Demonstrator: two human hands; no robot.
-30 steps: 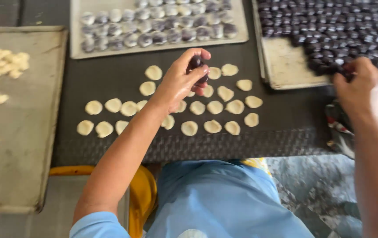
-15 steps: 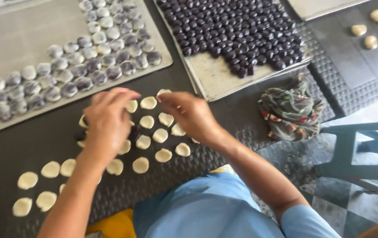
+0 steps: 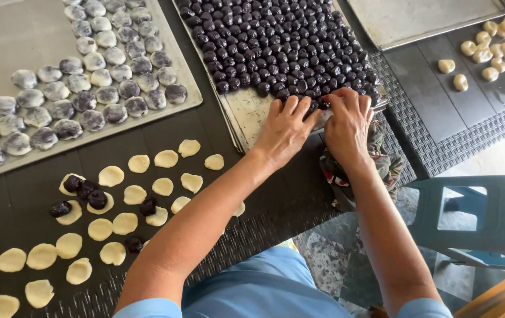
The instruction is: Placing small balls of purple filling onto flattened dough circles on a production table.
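Note:
A metal tray (image 3: 246, 112) packed with several dark round balls (image 3: 276, 47) lies at the top centre. Both of my hands rest on its near edge. My left hand (image 3: 288, 126) lies flat with fingers spread, fingertips touching the nearest balls. My right hand (image 3: 350, 121) sits beside it, fingers curled down onto the balls at the tray's corner; whether it grips any is hidden. On the dark mat (image 3: 22, 200), lower left, lie several pale flattened dough discs (image 3: 137, 164), a few with dark balls (image 3: 96, 199) on them.
A second tray (image 3: 5, 35) at the upper left holds several wrapped greyish balls (image 3: 96, 97). A patterned cloth (image 3: 382, 162) hangs under my right hand. At the upper right are an empty tray (image 3: 423, 20) and small dough lumps (image 3: 482, 53). A grey-blue stool (image 3: 494, 218) stands at the right.
Both hands have left the dough discs and moved up and right to the near edge of the dark-ball tray. Several dark balls now lie on discs at the lower left.

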